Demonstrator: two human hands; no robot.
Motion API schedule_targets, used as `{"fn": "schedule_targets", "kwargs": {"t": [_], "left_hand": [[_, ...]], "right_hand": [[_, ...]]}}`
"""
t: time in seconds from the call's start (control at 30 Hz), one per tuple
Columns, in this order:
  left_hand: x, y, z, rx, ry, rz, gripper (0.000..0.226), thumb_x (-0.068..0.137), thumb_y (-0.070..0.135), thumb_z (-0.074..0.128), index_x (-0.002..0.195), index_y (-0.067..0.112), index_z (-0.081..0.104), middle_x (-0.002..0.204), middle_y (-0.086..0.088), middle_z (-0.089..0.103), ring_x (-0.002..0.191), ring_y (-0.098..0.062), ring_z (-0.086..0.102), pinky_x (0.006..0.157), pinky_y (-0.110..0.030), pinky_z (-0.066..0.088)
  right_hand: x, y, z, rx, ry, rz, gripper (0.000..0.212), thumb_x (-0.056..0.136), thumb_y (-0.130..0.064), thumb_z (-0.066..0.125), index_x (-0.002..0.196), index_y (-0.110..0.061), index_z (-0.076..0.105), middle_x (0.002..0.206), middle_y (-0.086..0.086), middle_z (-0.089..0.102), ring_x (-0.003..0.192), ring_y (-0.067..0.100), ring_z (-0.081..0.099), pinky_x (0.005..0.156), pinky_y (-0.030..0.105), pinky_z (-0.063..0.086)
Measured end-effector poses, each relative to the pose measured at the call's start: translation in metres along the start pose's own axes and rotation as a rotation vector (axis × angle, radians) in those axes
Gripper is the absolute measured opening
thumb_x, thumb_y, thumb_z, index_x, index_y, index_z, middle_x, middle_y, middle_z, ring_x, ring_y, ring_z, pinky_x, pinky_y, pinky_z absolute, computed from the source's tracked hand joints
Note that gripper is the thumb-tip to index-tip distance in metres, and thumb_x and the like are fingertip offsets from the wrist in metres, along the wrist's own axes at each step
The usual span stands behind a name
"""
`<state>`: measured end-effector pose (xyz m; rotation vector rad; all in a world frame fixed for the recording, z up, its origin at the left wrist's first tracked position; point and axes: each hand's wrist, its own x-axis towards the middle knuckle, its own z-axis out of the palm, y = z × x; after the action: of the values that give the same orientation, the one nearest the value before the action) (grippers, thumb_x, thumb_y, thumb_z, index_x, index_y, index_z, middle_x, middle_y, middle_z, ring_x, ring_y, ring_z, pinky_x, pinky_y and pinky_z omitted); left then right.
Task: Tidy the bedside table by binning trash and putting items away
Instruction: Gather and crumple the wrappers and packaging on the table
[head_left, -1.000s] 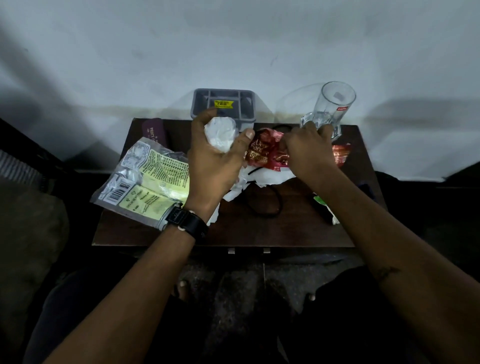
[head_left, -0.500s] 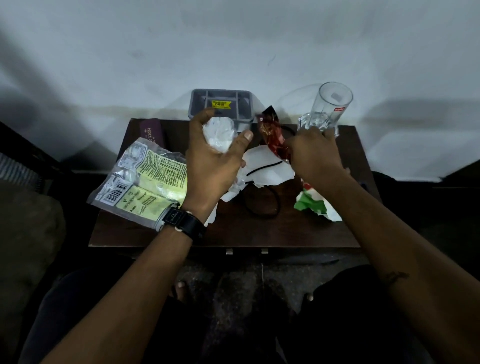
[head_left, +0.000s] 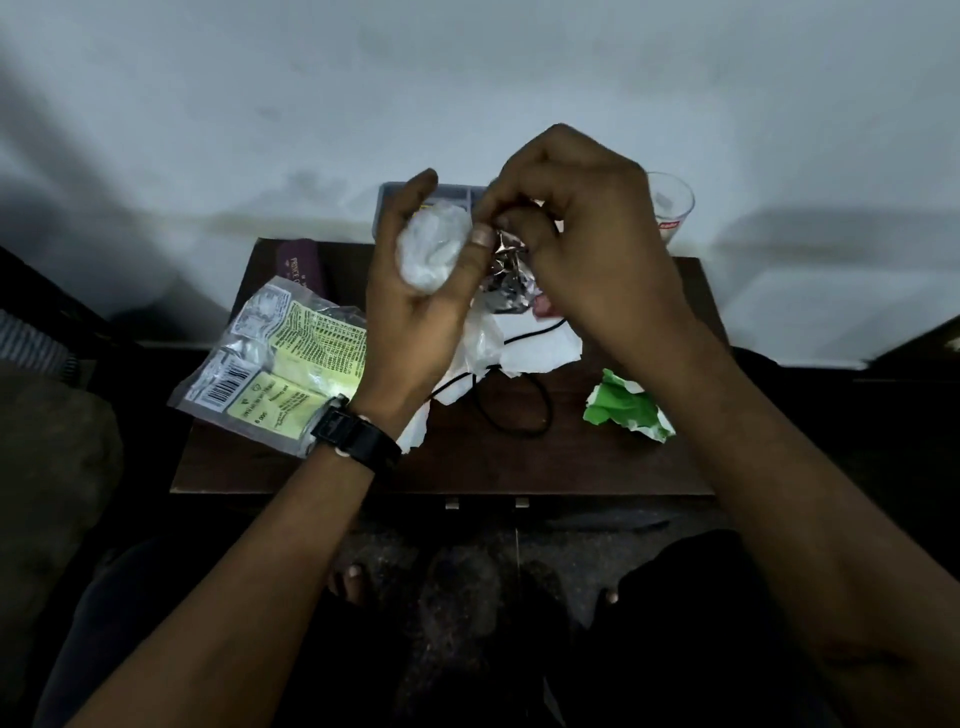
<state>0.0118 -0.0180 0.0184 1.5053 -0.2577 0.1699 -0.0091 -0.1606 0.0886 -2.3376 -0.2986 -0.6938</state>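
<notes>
Plastic on your far left: the labelled packet (head_left: 280, 374) lies flat on the bedside table (head_left: 467, 467), one corner hidden behind your left wrist, with a maroon case (head_left: 301, 260) behind it. Moving in, your left hand (head_left: 415, 312) is held up above the table, fingers and thumb curled round a white wad (head_left: 431, 249). Right against that thumb comes the foil wrapper (head_left: 506, 275), crumpled, hanging roughly straight down from the pinched fingertips of your right hand (head_left: 597, 249). So that's the relation that counts: the wrapper sits between the two hands, just beside the left thumb and just right of the wad. Tucking it in with the wad looks like the move, and it's a very short one. Further right, the green wrapper (head_left: 628, 410) lies on the table near your right forearm, toward you from the hand, so the right is nearer. Where the trash goes, the picture doesn't show.
</notes>
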Motion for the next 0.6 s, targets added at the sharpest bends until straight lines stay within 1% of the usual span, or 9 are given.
{"fn": "schedule_targets", "kwargs": {"t": [0.07,0.13,0.2,0.23,0.3,0.4,0.47,0.53,0.6], "left_hand": [[-0.001,0.005,0.004,-0.287,-0.035,-0.192,0.048,0.095,0.024,0.069,0.134,-0.001,0.057,0.127,-0.015,0.068,0.122,-0.035,0.066,0.110,-0.059,0.049],[-0.008,0.021,0.010,-0.550,-0.049,-0.386,0.031,0.102,0.020,0.057,0.126,0.001,0.063,0.110,-0.013,0.073,0.104,-0.029,0.073,0.099,-0.048,0.059],[-0.012,0.018,0.012,-0.747,-0.112,-0.492,0.034,0.107,0.025,0.045,0.108,0.009,0.075,0.099,-0.007,0.078,0.095,-0.020,0.076,0.087,-0.034,0.062],[-0.013,0.018,0.013,-0.794,-0.124,-0.504,0.038,0.108,0.027,0.043,0.104,0.011,0.078,0.099,-0.006,0.079,0.096,-0.017,0.077,0.087,-0.031,0.061],[-0.010,0.019,0.010,-0.801,-0.105,-0.504,0.030,0.105,0.025,0.050,0.121,0.009,0.071,0.117,-0.010,0.075,0.112,-0.019,0.072,0.102,-0.032,0.057],[-0.007,0.013,0.011,-0.655,-0.141,-0.514,0.040,0.100,0.017,0.064,0.138,0.005,0.059,0.135,-0.016,0.067,0.127,-0.026,0.065,0.115,-0.040,0.047],[-0.006,0.006,0.011,-0.562,-0.132,-0.517,0.037,0.096,0.009,0.069,0.132,0.004,0.063,0.131,-0.017,0.068,0.128,-0.032,0.064,0.118,-0.049,0.044],[-0.003,0.001,0.006,-0.465,-0.118,-0.452,0.037,0.091,0.002,0.073,0.127,0.004,0.066,0.124,-0.019,0.071,0.119,-0.035,0.069,0.109,-0.049,0.051],[0.003,-0.001,-0.002,-0.386,-0.064,-0.408,0.036,0.088,-0.003,0.072,0.123,0.007,0.066,0.113,-0.020,0.072,0.099,-0.030,0.071,0.088,-0.042,0.059]], "right_hand": [[0.001,-0.011,0.011,0.273,0.157,0.180,0.020,0.082,0.008,0.067,0.085,-0.009,0.077,0.091,0.005,0.070,0.082,0.007,0.070,0.074,0.023,0.057],[0.001,-0.021,0.025,0.576,0.263,0.339,0.018,0.083,0.012,0.070,0.088,-0.004,0.075,0.085,0.003,0.072,0.077,0.002,0.071,0.074,0.020,0.058],[-0.001,-0.030,0.040,0.825,0.313,0.471,0.020,0.085,0.015,0.068,0.090,-0.003,0.072,0.079,0.000,0.072,0.072,0.000,0.069,0.073,0.019,0.058],[-0.003,-0.032,0.047,0.915,0.334,0.525,0.021,0.086,0.016,0.067,0.091,-0.004,0.071,0.078,-0.002,0.072,0.070,0.000,0.069,0.073,0.019,0.058],[-0.008,-0.031,0.059,0.998,0.370,0.587,0.023,0.087,0.015,0.067,0.094,-0.006,0.070,0.079,-0.004,0.071,0.073,0.002,0.068,0.076,0.019,0.058],[-0.015,-0.023,0.067,0.975,0.407,0.598,0.030,0.086,0.020,0.063,0.103,-0.003,0.069,0.084,0.003,0.069,0.080,0.010,0.066,0.081,0.021,0.057],[-0.020,-0.019,0.063,0.885,0.369,0.555,0.038,0.083,0.026,0.053,0.110,0.003,0.066,0.093,0.008,0.069,0.088,0.015,0.067,0.087,0.023,0.057],[-0.026,-0.017,0.052,0.683,0.281,0.462,0.049,0.079,0.024,0.042,0.118,0.002,0.064,0.107,0.010,0.071,0.098,0.020,0.070,0.092,0.028,0.057],[-0.037,-0.016,0.038,0.386,0.219,0.326,0.054,0.082,0.014,0.041,0.126,-0.006,0.064,0.123,0.006,0.067,0.104,0.021,0.068,0.093,0.029,0.056]]}}
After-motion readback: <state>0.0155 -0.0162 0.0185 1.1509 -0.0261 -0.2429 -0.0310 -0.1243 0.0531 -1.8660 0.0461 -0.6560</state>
